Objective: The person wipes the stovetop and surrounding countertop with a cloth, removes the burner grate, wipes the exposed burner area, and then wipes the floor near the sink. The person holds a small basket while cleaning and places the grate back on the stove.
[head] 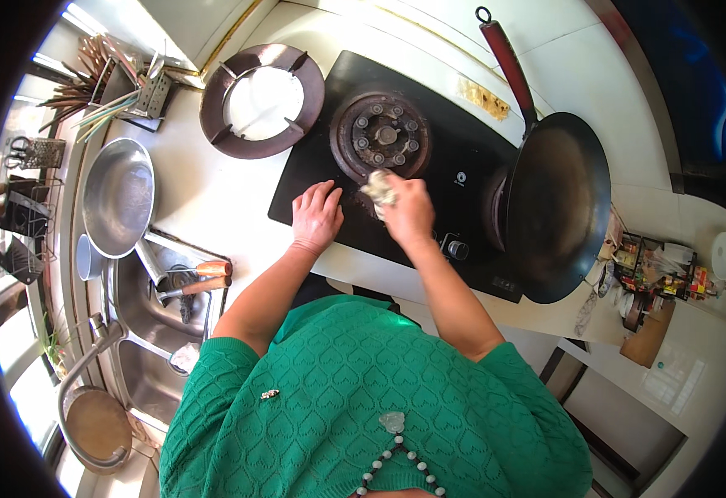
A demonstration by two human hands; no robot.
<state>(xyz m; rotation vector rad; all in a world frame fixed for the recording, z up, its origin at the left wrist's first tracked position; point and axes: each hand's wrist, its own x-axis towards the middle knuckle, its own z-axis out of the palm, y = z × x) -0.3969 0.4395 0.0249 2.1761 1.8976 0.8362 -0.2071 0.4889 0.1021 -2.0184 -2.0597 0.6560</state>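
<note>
My right hand (409,210) grips a crumpled pale cloth (380,192) at the near rim of the left gas burner (385,134). Dark crumbs of grime lie on the black glass cooktop (450,146) beside the cloth. Palm down, my left hand (318,213) rests on the front left part of the cooktop, its fingers slightly spread and nothing in them. The burner's rusty pan support ring (213,103) sits off the stove, on the white counter to the left. A control knob (457,249) shows to the right of my right wrist.
A black wok (559,205) with a red handle covers the right burner. A metal pan (119,196) stands at left, its handle over the steel sink (145,305). Wooden-handled tools (204,283) lie across the sink. Chopsticks (83,78) fill a rack in the back corner.
</note>
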